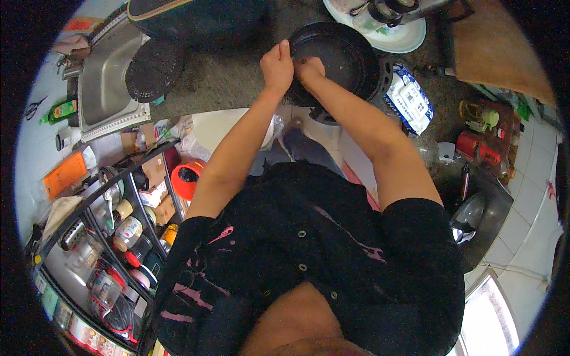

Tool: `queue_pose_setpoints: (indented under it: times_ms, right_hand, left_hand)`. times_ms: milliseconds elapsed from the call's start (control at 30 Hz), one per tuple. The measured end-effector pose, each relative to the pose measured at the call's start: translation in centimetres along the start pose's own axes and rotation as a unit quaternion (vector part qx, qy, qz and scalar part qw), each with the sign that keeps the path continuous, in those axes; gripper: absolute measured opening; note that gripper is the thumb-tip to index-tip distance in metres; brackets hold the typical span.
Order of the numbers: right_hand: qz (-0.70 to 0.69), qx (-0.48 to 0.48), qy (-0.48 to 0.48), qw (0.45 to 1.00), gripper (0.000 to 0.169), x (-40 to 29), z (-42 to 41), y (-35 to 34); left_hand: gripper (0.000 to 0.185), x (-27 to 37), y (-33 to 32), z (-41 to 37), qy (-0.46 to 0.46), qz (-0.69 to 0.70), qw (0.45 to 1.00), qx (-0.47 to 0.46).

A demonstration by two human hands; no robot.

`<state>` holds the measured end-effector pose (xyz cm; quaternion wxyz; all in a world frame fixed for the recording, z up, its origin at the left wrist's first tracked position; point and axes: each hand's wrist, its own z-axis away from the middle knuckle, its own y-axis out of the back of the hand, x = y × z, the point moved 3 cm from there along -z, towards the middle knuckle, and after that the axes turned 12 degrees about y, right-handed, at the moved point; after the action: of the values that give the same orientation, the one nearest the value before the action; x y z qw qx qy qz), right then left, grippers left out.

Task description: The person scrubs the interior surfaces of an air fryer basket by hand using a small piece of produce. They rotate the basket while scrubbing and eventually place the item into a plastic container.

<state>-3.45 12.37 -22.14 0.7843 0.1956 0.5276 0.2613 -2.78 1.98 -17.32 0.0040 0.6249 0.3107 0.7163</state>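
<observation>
A round black pan with a raised rim lies on the dark countertop in front of me. My left hand is at the pan's left rim, its fingers curled and the thumb on top. Close beside it, my right hand is bent over the left part of the pan's inside, its fingers mostly turned away from view. Whether either hand grips anything is hidden. To the right of the pan lies a blue-and-white pack of wipes bearing writing. A perforated black round plate overhangs the sink's edge on the left.
A steel sink is at the left, with a green bottle beside it. A large dark appliance and a white dish stand behind. A crowded shelf rack is low left; a wok is at right.
</observation>
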Motion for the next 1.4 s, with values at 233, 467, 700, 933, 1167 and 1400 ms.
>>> queue_pose_setpoints:
  times_ms: [233, 467, 700, 933, 1167, 1400]
  right_hand:
    - [-0.403, -0.144, -0.023, 0.904, 0.025, 0.5, -0.8, 5.2]
    - [-0.601, -0.184, 0.024, 0.777, 0.028, -1.0, 2.7, 10.2]
    - [-0.665, -0.138, 0.057, 0.732, 0.027, -0.1, 3.9, 12.2]
    - [-0.701, -0.048, 0.111, 0.703, 0.030, 1.6, 3.3, 14.7]
    - [-0.748, 0.063, 0.128, 0.649, 0.032, 3.6, 4.4, 17.3]
    - [-0.756, 0.170, 0.117, 0.621, 0.030, 4.4, 11.6, 19.0]
  left_hand:
    - [0.038, -0.2, -0.6, -0.3, 0.039, 0.047, 0.997, -0.040]
    - [0.041, -0.6, -1.0, -1.0, 0.058, 0.038, 0.997, -0.026]
    - [0.050, -0.3, -0.2, -1.4, 0.139, 0.110, 0.980, -0.096]
    - [0.047, -1.1, 4.2, -0.3, 0.208, 0.239, 0.937, -0.148]
    - [0.022, -5.5, 12.3, 5.3, 0.083, -0.028, 0.985, -0.147]
    - [0.028, -19.6, 22.2, 7.1, -0.025, -0.223, 0.969, 0.101]
